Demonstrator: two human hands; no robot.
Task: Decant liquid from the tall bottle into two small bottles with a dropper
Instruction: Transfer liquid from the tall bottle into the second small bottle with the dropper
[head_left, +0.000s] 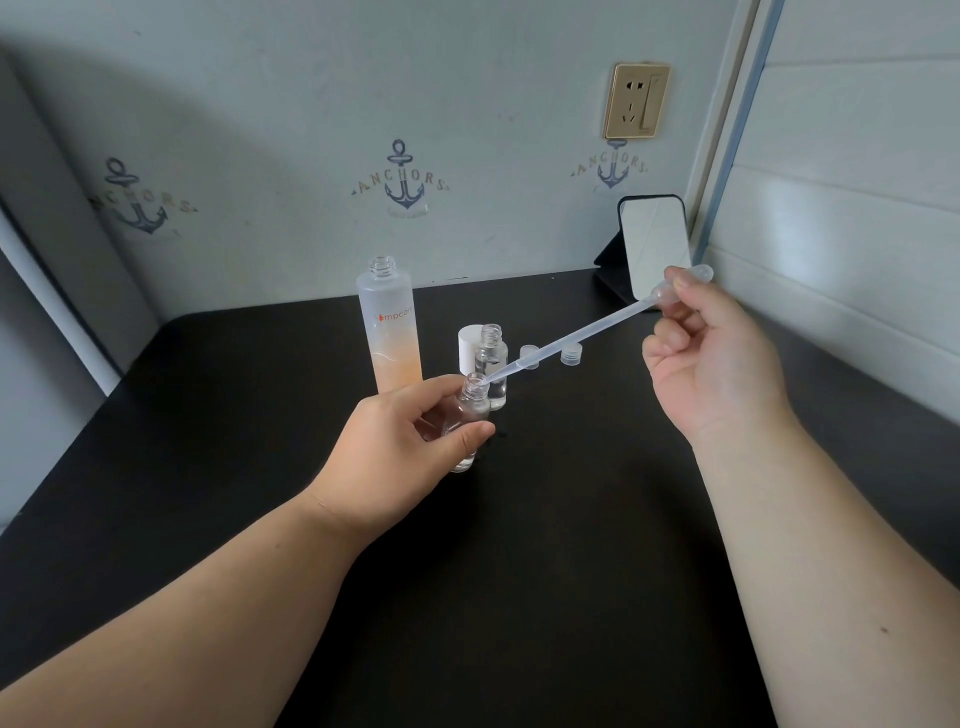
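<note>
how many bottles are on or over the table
3: the tall bottle standing at the back, a small bottle beside it, and another small bottle held in the left hand.

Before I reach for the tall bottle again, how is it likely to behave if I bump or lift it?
The tall bottle is narrow and high, so a sideways knock would probably tip it. Its neck is uncapped, so a tip would likely spill. Its frosted wall may grip better than the clear small bottle that the left hand holds.
</note>
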